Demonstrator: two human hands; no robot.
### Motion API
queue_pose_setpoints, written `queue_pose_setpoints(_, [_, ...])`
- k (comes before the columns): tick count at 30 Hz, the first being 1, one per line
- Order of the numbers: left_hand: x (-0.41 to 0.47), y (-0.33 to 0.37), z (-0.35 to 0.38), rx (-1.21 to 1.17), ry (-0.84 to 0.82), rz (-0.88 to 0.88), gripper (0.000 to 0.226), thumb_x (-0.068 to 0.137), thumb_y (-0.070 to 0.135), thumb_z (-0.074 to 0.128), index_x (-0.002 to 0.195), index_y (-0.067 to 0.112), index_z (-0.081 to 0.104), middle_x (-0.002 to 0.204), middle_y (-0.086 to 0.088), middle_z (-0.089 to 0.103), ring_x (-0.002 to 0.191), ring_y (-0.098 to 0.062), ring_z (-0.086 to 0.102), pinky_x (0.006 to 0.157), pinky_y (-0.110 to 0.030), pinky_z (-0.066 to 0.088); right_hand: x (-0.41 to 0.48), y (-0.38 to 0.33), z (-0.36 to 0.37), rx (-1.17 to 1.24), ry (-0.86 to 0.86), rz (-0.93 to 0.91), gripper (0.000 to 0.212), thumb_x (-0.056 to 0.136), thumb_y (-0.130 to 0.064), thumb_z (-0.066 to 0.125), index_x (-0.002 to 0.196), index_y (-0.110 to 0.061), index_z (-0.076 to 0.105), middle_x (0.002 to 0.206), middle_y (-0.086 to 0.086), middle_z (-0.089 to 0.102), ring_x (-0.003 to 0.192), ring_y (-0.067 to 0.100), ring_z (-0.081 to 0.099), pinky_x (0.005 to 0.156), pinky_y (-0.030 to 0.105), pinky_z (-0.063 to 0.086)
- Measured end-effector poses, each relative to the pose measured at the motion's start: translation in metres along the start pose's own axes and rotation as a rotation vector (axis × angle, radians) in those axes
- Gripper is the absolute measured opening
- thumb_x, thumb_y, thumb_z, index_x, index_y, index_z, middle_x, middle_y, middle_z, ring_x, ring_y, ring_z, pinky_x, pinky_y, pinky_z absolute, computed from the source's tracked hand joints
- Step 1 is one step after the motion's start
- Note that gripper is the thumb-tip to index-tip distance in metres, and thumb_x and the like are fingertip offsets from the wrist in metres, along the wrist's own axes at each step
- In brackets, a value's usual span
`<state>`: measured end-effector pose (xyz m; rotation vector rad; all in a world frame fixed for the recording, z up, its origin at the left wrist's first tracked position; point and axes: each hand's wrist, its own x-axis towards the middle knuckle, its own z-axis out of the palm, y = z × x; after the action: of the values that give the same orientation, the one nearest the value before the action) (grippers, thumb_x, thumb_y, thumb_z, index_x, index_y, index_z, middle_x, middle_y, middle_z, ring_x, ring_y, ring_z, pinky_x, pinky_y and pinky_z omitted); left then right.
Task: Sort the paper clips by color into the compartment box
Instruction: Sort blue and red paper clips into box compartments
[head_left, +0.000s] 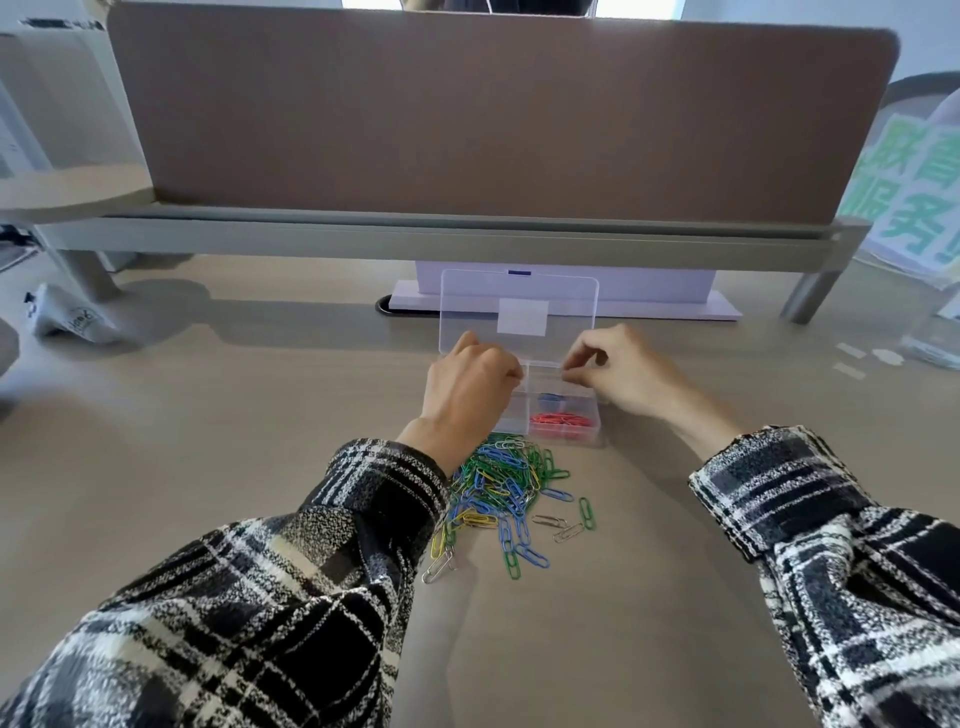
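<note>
Mid-sort, our left hand (467, 387) and right hand (615, 371) hover curled over the compartment box (594, 415), whether holding anything we cannot tell; next, the paper clip pile (501, 483) at 6 o'clock.

We see red paper clips (561, 420) and blue paper clips (552, 399) inside the clear compartment box (596, 413). Just in front of the box lies a green, blue, yellow and silver pile (506, 483). Nearer still, our sleeves (311, 571) are black-and-white plaid.

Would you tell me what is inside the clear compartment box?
Red paper clips lie in the near right compartment, blue paper clips in the one behind it. The left hand covers most of the left compartments; the right hand hides the far right corner.
</note>
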<state>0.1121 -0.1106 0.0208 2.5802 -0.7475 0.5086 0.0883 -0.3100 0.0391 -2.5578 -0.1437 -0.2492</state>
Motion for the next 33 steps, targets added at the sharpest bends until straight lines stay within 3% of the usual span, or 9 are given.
queue_pose_setpoints(3, [0.001, 0.0, 0.001, -0.035, -0.012, -0.033, 0.017, 0.094, 0.026, 0.059, 0.101, 0.022, 0.075, 0.1, 0.006, 0.073, 0.103, -0.015, 0.051, 0.069, -0.033, 0.048, -0.009, -0.005, 0.004, -0.093, 0.035, -0.117, 0.005, 0.081, -0.026, 0.076, 0.085, -0.026, 0.074, 0.083, -0.009, 0.068, 0.077, 0.013, 0.057, 0.065, 0.028, 0.041])
queue_pose_setpoints(7, [-0.005, -0.004, -0.007, -0.184, -0.048, -0.043, 0.018, 0.095, 0.03, 0.059, 0.106, 0.025, 0.072, 0.107, 0.01, 0.07, 0.106, -0.012, 0.054, 0.08, -0.035, 0.052, -0.022, -0.006, 0.005, -0.205, 0.096, -0.168, 0.019, 0.085, -0.032, 0.072, 0.098, -0.018, 0.074, 0.095, -0.003, 0.07, 0.083, 0.012, 0.052, 0.068, 0.028, 0.037])
queue_pose_setpoints(11, [-0.028, -0.021, -0.029, -0.294, -0.004, -0.035, 0.019, 0.095, 0.025, 0.058, 0.11, 0.026, 0.069, 0.106, 0.013, 0.067, 0.096, -0.004, 0.059, 0.082, -0.027, 0.05, -0.044, -0.016, 0.004, -0.188, 0.193, -0.231, 0.015, 0.086, -0.031, 0.071, 0.095, -0.018, 0.073, 0.092, -0.008, 0.068, 0.082, 0.009, 0.052, 0.069, 0.029, 0.043])
queue_pose_setpoints(15, [-0.066, -0.032, -0.05, -0.279, 0.013, 0.003, 0.017, 0.094, 0.027, 0.059, 0.106, 0.034, 0.068, 0.095, 0.024, 0.062, 0.092, -0.002, 0.053, 0.073, -0.024, 0.045, -0.072, -0.034, 0.021, -0.019, 0.063, -0.243, 0.01, 0.084, -0.035, 0.073, 0.089, -0.025, 0.074, 0.081, -0.015, 0.062, 0.075, 0.004, 0.056, 0.071, 0.031, 0.048])
queue_pose_setpoints(19, [-0.097, -0.036, -0.056, -0.238, -0.008, 0.0, 0.016, 0.094, 0.031, 0.06, 0.106, 0.034, 0.069, 0.094, 0.024, 0.061, 0.09, -0.001, 0.042, 0.07, -0.025, 0.043, -0.084, -0.051, 0.039, -0.106, -0.001, -0.197, 0.035, 0.088, -0.055, 0.053, 0.102, -0.029, 0.071, 0.093, -0.009, 0.062, 0.094, 0.013, 0.054, 0.08, 0.037, 0.049])
queue_pose_setpoints(22, [-0.112, -0.038, -0.052, -0.234, 0.043, -0.055, 0.016, 0.094, 0.033, 0.059, 0.104, 0.034, 0.07, 0.096, 0.022, 0.063, 0.092, 0.0, 0.042, 0.071, -0.024, 0.043, -0.086, -0.062, 0.042, -0.206, 0.005, -0.156, 0.031, 0.09, -0.051, 0.056, 0.106, -0.028, 0.071, 0.1, -0.008, 0.062, 0.102, 0.014, 0.05, 0.082, 0.033, 0.046])
queue_pose_setpoints(26, [-0.117, -0.041, -0.05, -0.182, 0.113, -0.109, 0.014, 0.093, 0.032, 0.06, 0.102, 0.033, 0.071, 0.096, 0.022, 0.062, 0.091, 0.001, 0.04, 0.067, -0.021, 0.038, -0.086, -0.069, 0.042, -0.222, 0.01, -0.142, 0.021, 0.09, -0.044, 0.061, 0.097, -0.027, 0.071, 0.092, -0.01, 0.06, 0.099, 0.014, 0.05, 0.081, 0.033, 0.045])
queue_pose_setpoints(33, [-0.115, -0.045, -0.042, -0.142, 0.076, -0.098, 0.02, 0.093, 0.04, 0.057, 0.105, 0.032, 0.071, 0.1, 0.019, 0.063, 0.095, -0.005, 0.043, 0.068, -0.024, 0.041, -0.087, -0.07, 0.039, -0.229, 0.019, -0.157, 0.013, 0.092, -0.036, 0.062, 0.093, -0.025, 0.07, 0.09, -0.01, 0.061, 0.096, 0.014, 0.05, 0.081, 0.032, 0.043])
